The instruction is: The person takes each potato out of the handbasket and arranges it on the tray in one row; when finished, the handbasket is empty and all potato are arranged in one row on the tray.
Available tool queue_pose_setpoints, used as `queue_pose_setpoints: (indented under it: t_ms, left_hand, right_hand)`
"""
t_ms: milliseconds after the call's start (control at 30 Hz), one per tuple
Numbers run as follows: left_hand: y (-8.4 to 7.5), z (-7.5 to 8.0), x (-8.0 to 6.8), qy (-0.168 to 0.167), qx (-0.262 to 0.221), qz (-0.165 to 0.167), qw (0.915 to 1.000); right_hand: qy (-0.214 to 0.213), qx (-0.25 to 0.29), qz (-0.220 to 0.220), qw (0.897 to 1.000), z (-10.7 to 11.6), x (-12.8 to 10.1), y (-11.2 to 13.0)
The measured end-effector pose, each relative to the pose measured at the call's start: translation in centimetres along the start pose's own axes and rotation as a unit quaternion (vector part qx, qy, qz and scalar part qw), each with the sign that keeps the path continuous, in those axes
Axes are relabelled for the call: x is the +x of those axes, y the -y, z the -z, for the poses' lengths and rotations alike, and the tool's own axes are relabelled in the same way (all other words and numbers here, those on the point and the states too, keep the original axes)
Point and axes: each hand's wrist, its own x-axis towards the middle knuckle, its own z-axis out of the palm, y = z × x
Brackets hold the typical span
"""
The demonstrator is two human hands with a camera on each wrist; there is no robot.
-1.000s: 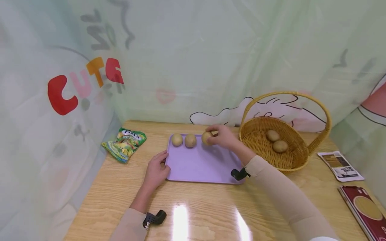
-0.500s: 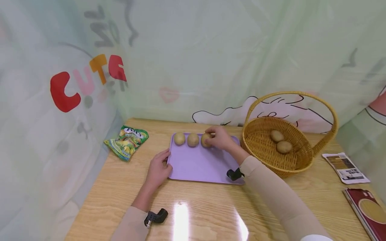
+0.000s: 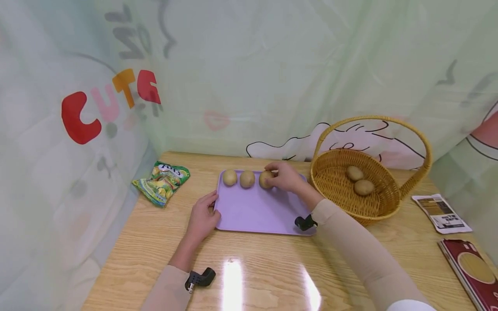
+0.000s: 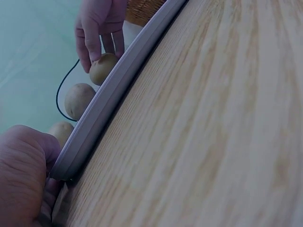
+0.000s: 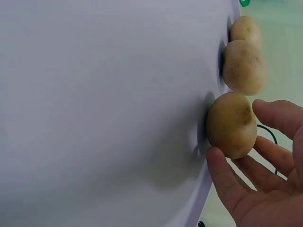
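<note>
The basket (image 3: 333,185), right of the right hand (image 3: 288,178), is woven and honey-brown with a tall arched handle; two brown potatoes (image 3: 363,187) lie inside it. The tray (image 3: 253,211), reaching from the left hand (image 3: 202,216) to beneath the right hand, is a pale purple rectangle with rounded corners and a low rim. Along its far side runs a row of three roundish, tan potatoes: the third potato (image 3: 265,180) within the right hand's fingers, the middle potato (image 3: 247,179) just left of that grip, and the end potato (image 3: 229,177) further left. The third potato shows a dark blemish beside one fingertip; the middle potato is faintly speckled. Compared with a second ago, the basket and tray keep their places, with the left hand at the same edge, while the third potato sits closer to the middle potato, leaving only a narrow gap. The left hand grips the tray's left edge, its thumb at the rim. The right hand's fingers are spread to the width of the third potato and curl round its sides, holding it at the tray's far side; whether its underside bears on the tray is hidden.
</note>
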Motion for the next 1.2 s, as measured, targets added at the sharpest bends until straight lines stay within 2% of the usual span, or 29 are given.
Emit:
queue_pose_setpoints:
  t_ms: [300,467,700,967,1200]
  left_hand:
    - [0.0,0.0,0.1,-0.004,-0.003,-0.010,0.9999]
    - [-0.1,0.0,0.2,-0.005,-0.004,-0.011,0.9999]
    - [-0.3,0.2,0.0,0.004,0.006,0.005,1.0000]
    - [-0.7,0.3,-0.1,0.013,0.001,0.017,0.9998]
    - [-0.7,0.3,-0.2,0.008,0.001,0.008,0.9999]
  right_hand:
    - [0.001,0.008,-0.016,1.000,1.2,-1.2,0.1]
    - [0.004,-0.024,0.008,1.000,2.4,-2.2,0.5]
    - [0.013,-0.046,0.028,0.998,4.6,-4.0,1.2]
    - [0.013,-0.033,0.005,0.999,7.6,-6.6,2.2]
    - [0.006,-0.045,-0.018,0.999,10.2,-8.0,1.5]
